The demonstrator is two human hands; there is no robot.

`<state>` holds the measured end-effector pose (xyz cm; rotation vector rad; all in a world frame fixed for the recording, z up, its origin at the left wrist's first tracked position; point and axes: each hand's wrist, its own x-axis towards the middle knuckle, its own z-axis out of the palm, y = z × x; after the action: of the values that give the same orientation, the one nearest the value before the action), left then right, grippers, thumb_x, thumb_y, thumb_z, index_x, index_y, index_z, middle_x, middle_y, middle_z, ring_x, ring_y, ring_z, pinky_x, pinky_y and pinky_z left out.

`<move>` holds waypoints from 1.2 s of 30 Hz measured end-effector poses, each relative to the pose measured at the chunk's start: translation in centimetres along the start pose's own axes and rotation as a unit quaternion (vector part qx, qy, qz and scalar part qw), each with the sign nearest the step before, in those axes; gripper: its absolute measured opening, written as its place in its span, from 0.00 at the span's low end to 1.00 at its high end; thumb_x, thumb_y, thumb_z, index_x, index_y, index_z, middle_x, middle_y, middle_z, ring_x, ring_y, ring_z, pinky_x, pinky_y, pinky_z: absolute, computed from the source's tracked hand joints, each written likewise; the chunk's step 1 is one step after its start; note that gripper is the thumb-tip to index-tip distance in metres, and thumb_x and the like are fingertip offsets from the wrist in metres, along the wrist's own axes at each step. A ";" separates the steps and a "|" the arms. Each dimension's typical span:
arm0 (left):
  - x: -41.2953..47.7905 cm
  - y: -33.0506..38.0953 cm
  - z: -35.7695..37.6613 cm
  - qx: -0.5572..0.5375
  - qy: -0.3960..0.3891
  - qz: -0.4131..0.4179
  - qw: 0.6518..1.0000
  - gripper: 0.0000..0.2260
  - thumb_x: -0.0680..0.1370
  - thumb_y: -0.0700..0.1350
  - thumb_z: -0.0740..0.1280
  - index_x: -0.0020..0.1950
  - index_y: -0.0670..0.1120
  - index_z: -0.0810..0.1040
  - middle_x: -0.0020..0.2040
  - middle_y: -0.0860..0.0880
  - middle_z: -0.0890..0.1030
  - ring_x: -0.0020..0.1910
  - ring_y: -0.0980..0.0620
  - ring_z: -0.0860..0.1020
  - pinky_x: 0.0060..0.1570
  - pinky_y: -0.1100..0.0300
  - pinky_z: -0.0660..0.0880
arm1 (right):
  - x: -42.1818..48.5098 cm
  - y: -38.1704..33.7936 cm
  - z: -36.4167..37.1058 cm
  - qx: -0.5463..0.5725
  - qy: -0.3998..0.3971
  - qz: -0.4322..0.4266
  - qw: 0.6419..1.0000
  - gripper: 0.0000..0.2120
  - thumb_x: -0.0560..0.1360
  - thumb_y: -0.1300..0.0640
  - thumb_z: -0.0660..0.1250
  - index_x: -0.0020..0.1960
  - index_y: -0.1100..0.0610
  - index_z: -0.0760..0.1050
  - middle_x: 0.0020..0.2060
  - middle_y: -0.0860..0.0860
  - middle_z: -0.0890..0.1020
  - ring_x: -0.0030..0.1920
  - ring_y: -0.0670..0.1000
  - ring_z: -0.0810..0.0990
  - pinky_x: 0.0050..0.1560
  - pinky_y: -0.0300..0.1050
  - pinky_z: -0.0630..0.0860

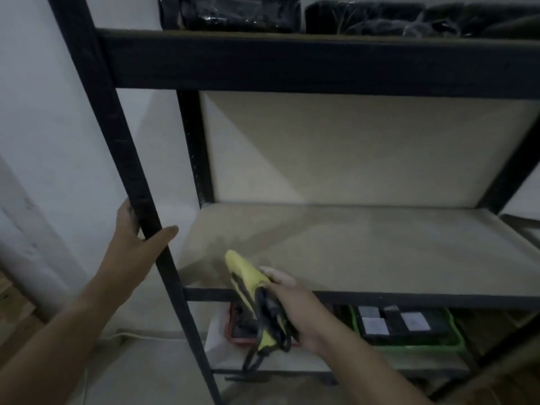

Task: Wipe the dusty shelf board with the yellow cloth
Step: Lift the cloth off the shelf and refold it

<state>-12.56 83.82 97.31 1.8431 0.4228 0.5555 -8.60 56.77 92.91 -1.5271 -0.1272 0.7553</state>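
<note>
The beige shelf board [365,247] lies at mid height in a black metal rack, and nothing stands on it. My right hand [295,308] grips the yellow cloth [248,276] with black trim, bunched up, right at the board's front left edge. One yellow end of the cloth sticks out over the board; its black straps hang down below my hand. My left hand [137,238] grips the rack's front left upright [146,217], thumb on the inner side.
The upper shelf beam [321,62] carries black wrapped bundles [230,14]. Below the board sit a green crate [455,340] with dark boxes and a red tray [233,325]. A white wall [43,127] stands to the left.
</note>
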 end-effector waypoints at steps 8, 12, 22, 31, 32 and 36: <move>-17.4 -2.2 6.0 -0.114 -0.075 -0.297 0.945 0.20 0.75 0.61 0.71 0.64 0.56 0.78 0.66 0.54 0.78 0.64 0.51 0.76 0.65 0.50 0.69 | -11.5 3.2 -0.8 0.305 -0.122 0.115 0.938 0.33 0.69 0.36 0.70 0.64 0.58 0.78 0.61 0.59 0.81 0.59 0.60 0.81 0.54 0.51 0.79; -22.2 0.7 9.1 -0.189 -0.192 -0.398 0.877 0.38 0.65 0.71 0.71 0.72 0.55 0.76 0.71 0.49 0.78 0.70 0.45 0.76 0.61 0.48 0.74 | -15.1 4.7 -1.2 0.208 -0.091 0.093 0.970 0.22 0.66 0.54 0.78 0.59 0.57 0.81 0.56 0.61 0.83 0.55 0.61 0.83 0.52 0.53 0.80; -31.7 4.1 16.7 -0.263 -0.158 -0.336 0.891 0.31 0.64 0.50 0.79 0.66 0.47 0.79 0.53 0.45 0.89 0.49 0.42 0.88 0.43 0.49 0.85 | -23.5 6.3 -8.9 -0.069 0.053 -0.007 0.996 0.10 0.75 0.44 0.68 0.56 0.37 0.78 0.48 0.39 0.85 0.45 0.37 0.83 0.44 0.32 0.78; -39.2 8.0 26.1 -0.271 -0.147 -0.291 0.905 0.24 0.69 0.47 0.73 0.66 0.48 0.80 0.56 0.47 0.88 0.52 0.46 0.88 0.43 0.55 0.85 | -30.9 8.1 -22.7 -0.148 -0.042 -0.044 0.987 0.14 0.71 0.39 0.69 0.55 0.42 0.80 0.50 0.41 0.85 0.50 0.43 0.84 0.50 0.44 0.80; -39.5 8.5 27.0 -0.256 -0.152 -0.279 0.913 0.23 0.70 0.49 0.73 0.65 0.49 0.81 0.55 0.48 0.88 0.52 0.48 0.88 0.43 0.56 0.84 | -31.4 8.5 -23.9 -0.161 -0.047 -0.044 0.985 0.15 0.70 0.40 0.71 0.54 0.43 0.80 0.50 0.42 0.85 0.50 0.44 0.85 0.51 0.44 0.81; -40.0 8.8 30.7 -0.260 -0.124 -0.280 0.916 0.15 0.75 0.55 0.71 0.60 0.53 0.84 0.54 0.51 0.88 0.50 0.51 0.88 0.42 0.57 0.83 | -32.4 10.4 -27.8 -0.151 -0.005 -0.083 0.985 0.05 0.77 0.46 0.67 0.50 0.44 0.81 0.46 0.44 0.86 0.45 0.45 0.85 0.42 0.38 0.80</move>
<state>-28.12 35.50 90.29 1.1803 0.5416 0.0216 -22.78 15.19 93.14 -1.7741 -0.3865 0.6304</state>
